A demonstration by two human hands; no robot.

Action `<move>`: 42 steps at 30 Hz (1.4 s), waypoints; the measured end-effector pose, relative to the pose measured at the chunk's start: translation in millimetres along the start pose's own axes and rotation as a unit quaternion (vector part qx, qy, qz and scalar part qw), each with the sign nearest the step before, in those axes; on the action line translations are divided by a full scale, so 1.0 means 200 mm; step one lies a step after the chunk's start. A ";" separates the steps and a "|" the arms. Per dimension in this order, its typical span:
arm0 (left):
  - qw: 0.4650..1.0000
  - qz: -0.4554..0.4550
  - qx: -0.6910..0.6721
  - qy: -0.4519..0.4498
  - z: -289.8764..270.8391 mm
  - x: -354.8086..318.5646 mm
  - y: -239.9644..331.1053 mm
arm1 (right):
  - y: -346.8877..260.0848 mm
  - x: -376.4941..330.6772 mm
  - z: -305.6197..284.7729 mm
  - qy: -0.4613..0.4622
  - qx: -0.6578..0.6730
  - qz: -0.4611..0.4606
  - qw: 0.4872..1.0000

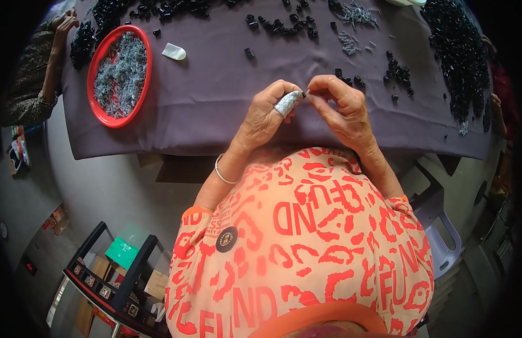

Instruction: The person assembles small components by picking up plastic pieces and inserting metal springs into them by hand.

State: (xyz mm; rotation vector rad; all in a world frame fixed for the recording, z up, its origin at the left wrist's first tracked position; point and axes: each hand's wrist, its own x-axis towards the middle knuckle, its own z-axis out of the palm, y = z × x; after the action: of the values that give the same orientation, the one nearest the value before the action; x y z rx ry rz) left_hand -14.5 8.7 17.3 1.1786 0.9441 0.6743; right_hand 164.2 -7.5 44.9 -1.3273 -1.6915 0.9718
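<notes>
Just above the table's near edge, my two hands meet fingertip to fingertip. My left hand (263, 112) is closed in a pinch, and a silvery wrapped finger cover (289, 103) sits on one of its digits. A small black part (304, 94) shows at its tips, mostly hidden. Thumb and forefinger of my right hand (343, 110) are pressed together right beside that part. Whatever lies between them is too small to make out. Nearest to the right hand lie a few loose black parts (358, 81) on the cloth.
A red basin (149, 67) full of small clear plastic pieces (123, 73) stands at left, near a white cap-shaped piece (174, 51). Black parts (458, 56) heap at right. Clear pieces (356, 14) lie at the back. Another person's arm (52, 62) rests at far left.
</notes>
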 end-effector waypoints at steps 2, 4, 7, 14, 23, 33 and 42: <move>1.000 0.010 0.007 0.007 0.01 0.00 0.01 | 0.00 0.00 0.00 0.014 0.028 0.030 0.999; 1.000 0.019 0.015 0.015 0.01 -0.01 0.01 | 0.02 0.01 0.00 0.010 0.008 -0.011 1.000; 1.000 0.010 0.006 -0.003 0.00 0.00 0.00 | 0.02 0.00 -0.01 0.010 -0.027 -0.023 0.999; 0.998 0.036 0.031 0.030 0.03 -0.01 -0.01 | 0.01 0.01 -0.01 0.025 -0.025 -0.035 0.999; 0.995 0.067 0.073 0.021 0.03 -0.01 -0.01 | 0.05 0.00 0.03 0.017 -0.028 -0.066 0.997; 0.998 0.062 -0.020 0.020 -0.01 0.00 -0.03 | 0.15 0.02 -0.21 0.128 -0.395 0.004 0.910; 0.996 0.061 -0.034 0.053 -0.01 0.00 -0.06 | 0.20 0.04 -0.09 0.132 -0.446 -0.003 0.885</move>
State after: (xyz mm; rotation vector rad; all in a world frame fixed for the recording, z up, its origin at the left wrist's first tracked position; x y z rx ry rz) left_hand -16.1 5.6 6.5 1.1556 0.9359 0.8686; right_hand 194.4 9.9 17.5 -1.9033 -1.9854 -0.0806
